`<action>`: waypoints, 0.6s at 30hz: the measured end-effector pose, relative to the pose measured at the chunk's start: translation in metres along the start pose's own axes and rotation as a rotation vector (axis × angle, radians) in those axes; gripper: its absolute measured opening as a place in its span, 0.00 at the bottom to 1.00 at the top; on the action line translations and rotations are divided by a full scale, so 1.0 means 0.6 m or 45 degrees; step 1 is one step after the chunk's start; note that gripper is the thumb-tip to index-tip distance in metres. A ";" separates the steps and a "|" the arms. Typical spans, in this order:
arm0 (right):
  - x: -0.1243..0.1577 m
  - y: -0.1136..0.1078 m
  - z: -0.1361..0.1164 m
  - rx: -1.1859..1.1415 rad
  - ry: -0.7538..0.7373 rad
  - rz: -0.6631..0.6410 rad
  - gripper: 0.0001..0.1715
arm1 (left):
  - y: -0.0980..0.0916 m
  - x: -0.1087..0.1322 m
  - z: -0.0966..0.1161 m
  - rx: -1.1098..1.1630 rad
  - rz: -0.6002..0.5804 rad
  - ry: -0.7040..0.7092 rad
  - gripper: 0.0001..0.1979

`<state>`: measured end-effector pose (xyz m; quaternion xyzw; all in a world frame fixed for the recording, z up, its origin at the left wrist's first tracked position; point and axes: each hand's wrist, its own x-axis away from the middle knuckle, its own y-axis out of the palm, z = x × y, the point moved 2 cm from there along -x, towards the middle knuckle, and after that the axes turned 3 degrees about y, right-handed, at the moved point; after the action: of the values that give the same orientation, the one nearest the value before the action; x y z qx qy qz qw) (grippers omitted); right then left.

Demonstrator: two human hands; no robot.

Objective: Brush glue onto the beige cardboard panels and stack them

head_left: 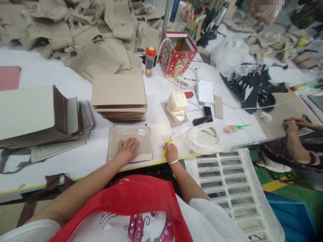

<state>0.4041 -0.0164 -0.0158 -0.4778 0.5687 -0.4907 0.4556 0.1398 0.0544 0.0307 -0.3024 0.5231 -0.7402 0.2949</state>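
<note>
My left hand [127, 150] lies flat, fingers spread, on a tan cardboard panel [145, 141] that rests on the white table [75, 161] near its front edge. My right hand [171, 152] is closed round a small yellow-handled brush [168, 144], its bristles pointing up and away, just right of the panel. A cream-coloured glue pot [177, 102] stands on a cardboard square beyond the brush. A stack of tan panels [118, 97] sits right behind the panel under my left hand.
A large pile of cardboard sheets [30, 117] lies at left, beige fabric pieces [83, 33] at the back. A red patterned box [176, 57], a bottle [150, 60] and a plastic bag [204, 139] stand nearby. Another person's hands [292, 126] work at right. A white crate [227, 181] sits below.
</note>
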 end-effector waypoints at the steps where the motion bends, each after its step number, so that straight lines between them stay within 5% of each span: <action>1: -0.003 0.002 0.000 0.006 0.012 -0.006 0.13 | -0.001 0.000 0.000 0.002 0.004 0.004 0.26; 7: -0.016 -0.021 0.006 -0.147 0.106 0.077 0.14 | -0.005 0.001 -0.002 0.040 -0.013 -0.016 0.26; 13: -0.024 -0.121 -0.023 -0.623 0.237 0.238 0.12 | -0.050 -0.013 0.040 0.531 0.200 -0.154 0.33; 15: -0.024 -0.162 -0.052 -0.899 0.236 0.233 0.12 | -0.063 -0.026 0.072 1.045 -0.012 -0.217 0.31; 18: -0.021 -0.211 -0.097 -1.225 0.257 0.203 0.11 | -0.074 -0.041 0.123 2.017 -0.518 -0.332 0.27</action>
<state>0.3603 -0.0044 0.1164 -0.5390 0.8066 -0.1802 0.1624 0.2059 0.0415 0.0896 -0.1772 -0.2569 -0.8874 0.3393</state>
